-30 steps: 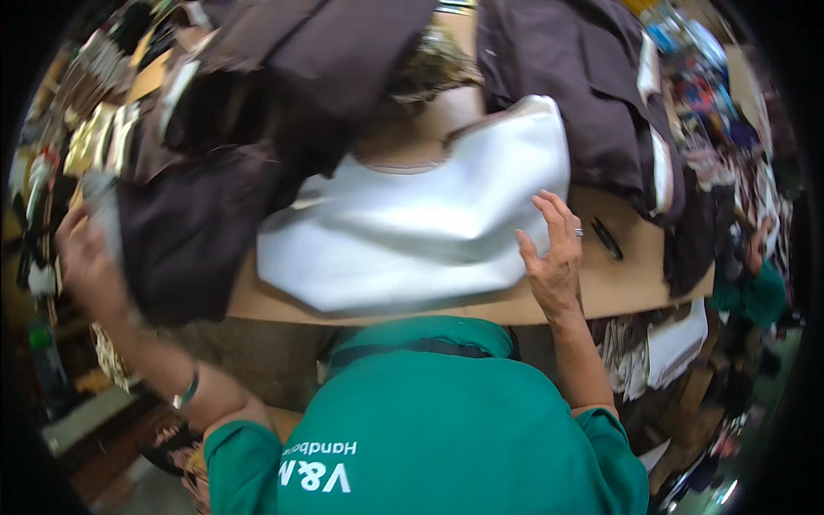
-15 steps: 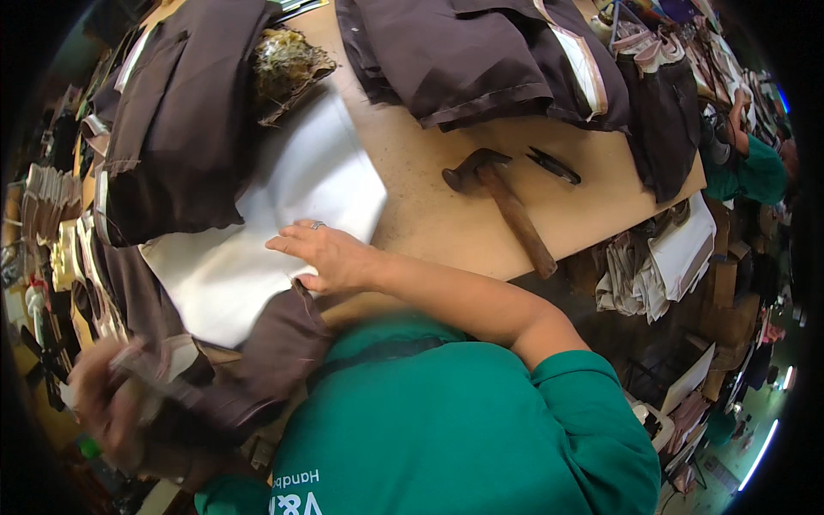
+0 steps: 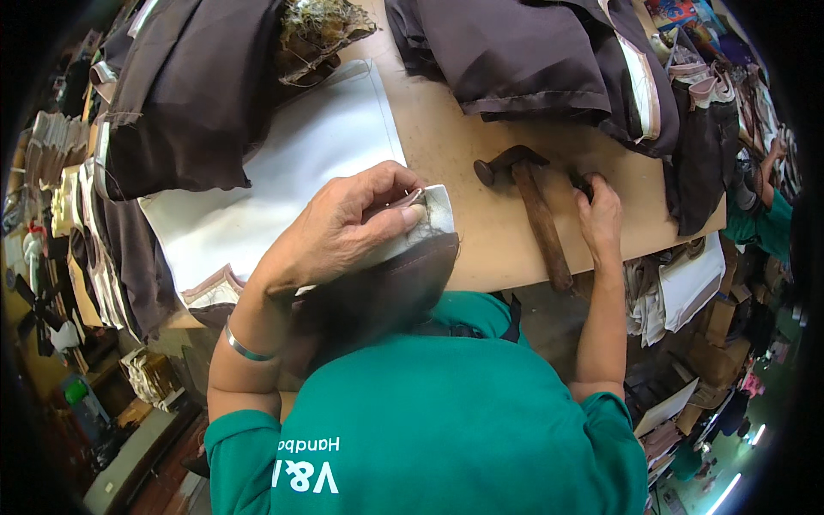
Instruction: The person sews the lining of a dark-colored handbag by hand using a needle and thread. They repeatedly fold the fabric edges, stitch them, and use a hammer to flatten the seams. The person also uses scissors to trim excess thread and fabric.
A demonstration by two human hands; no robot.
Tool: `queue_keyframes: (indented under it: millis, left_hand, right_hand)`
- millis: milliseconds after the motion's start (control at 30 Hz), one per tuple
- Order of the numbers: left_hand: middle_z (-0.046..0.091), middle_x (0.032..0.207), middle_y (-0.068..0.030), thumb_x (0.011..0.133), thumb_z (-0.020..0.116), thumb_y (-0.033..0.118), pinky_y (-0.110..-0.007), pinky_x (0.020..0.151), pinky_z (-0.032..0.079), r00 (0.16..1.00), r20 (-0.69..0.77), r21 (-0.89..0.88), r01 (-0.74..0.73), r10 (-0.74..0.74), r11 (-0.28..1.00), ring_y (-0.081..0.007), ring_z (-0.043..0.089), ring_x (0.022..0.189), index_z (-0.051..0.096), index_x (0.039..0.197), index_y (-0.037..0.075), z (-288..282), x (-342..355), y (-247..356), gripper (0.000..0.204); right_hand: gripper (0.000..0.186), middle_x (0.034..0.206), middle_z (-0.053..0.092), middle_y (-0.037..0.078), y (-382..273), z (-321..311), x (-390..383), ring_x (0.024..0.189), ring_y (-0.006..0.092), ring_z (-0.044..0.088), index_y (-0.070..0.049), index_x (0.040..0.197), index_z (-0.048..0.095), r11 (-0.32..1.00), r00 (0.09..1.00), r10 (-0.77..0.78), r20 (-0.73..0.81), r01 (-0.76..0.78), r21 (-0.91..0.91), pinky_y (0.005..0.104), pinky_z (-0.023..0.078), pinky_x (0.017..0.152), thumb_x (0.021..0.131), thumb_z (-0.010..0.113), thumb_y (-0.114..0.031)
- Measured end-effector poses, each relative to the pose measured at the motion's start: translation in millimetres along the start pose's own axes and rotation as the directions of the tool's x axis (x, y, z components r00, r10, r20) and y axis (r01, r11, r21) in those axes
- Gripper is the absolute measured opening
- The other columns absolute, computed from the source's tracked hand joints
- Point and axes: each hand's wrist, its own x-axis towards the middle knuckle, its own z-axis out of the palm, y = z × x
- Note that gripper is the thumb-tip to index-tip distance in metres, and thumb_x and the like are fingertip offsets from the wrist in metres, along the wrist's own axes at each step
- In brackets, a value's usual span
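Observation:
My left hand (image 3: 348, 219), a metal bangle at its wrist, pinches the pale-lined edge of a dark brown fabric piece (image 3: 390, 279) between thumb and fingers. The piece hangs in front of me at the table's near edge, partly blurred. To the right, my right hand (image 3: 603, 215) has its fingers closed on small black thread snips (image 3: 580, 181), mostly hidden by the fingers. A hammer (image 3: 539, 225) with a wooden handle lies just left of that hand. Beneath and beyond my left hand is a large white sheet (image 3: 300, 146).
Stacks of dark brown fabric pieces lie at the far left (image 3: 189, 103) and far right (image 3: 515, 69) of the tan table (image 3: 472, 249). Frayed scraps (image 3: 322, 39) sit between them. More layered pieces (image 3: 678, 287) stand below the right edge. A person in green (image 3: 772, 223) is at the far right.
My left hand has come up from the lower left, raising the brown piece over the table. My right hand has left the white sheet and moved right to the snips.

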Motion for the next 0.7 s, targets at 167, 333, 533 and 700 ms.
queue_keyframes:
  millis: [167,333,533,700]
  left_hand:
    - [0.052,0.084,0.0002,0.088,0.051,0.016,-0.021,0.071,0.038,0.999,0.021,-0.017,0.042,-0.042,0.999,-0.0061,0.046,0.078,0.053,0.098,-0.001,-1,5,-6,0.019]
    - [0.052,0.081,0.0005,0.087,0.051,0.015,-0.021,0.070,0.038,0.996,0.014,-0.054,0.086,-0.085,0.995,-0.0058,0.045,0.076,0.053,0.093,-0.001,1,10,-10,0.017]
    - [0.052,0.077,0.0013,0.085,0.054,0.013,-0.020,0.064,0.037,0.998,-0.044,-0.067,0.049,-0.052,0.997,-0.0054,0.044,0.071,0.053,0.089,-0.001,-1,7,-16,0.015]
    - [0.051,0.073,0.0018,0.085,0.055,0.014,-0.020,0.059,0.035,0.995,-0.089,-0.069,0.044,-0.050,0.997,-0.0050,0.043,0.067,0.054,0.086,-0.001,1,8,-18,0.015]
  right_hand:
    - [0.015,0.083,0.058,0.011,-48,-28,-13,0.077,0.0170,0.058,-0.003,0.099,0.049,0.343,0.953,-0.003,0.304,-0.285,0.895,0.0265,0.044,0.063,0.084,0.051,-0.007]
    - [0.034,0.074,0.050,0.001,-128,-36,-32,0.062,0.0046,0.042,0.000,0.110,0.049,0.218,0.828,-0.217,0.518,-0.476,0.852,0.0172,0.031,0.053,0.092,0.042,-0.028]
    - [0.051,0.070,0.040,-0.002,-148,-21,-31,0.057,0.0042,0.035,0.002,0.111,0.049,0.152,0.622,-0.402,0.672,-0.679,0.719,0.0173,0.027,0.048,0.093,0.033,-0.043]
    - [0.045,0.067,0.039,-0.002,-161,-25,-34,0.053,0.0048,0.033,0.001,0.102,0.048,0.233,0.668,-0.324,0.670,-0.630,0.741,0.0180,0.029,0.046,0.093,0.035,-0.042]
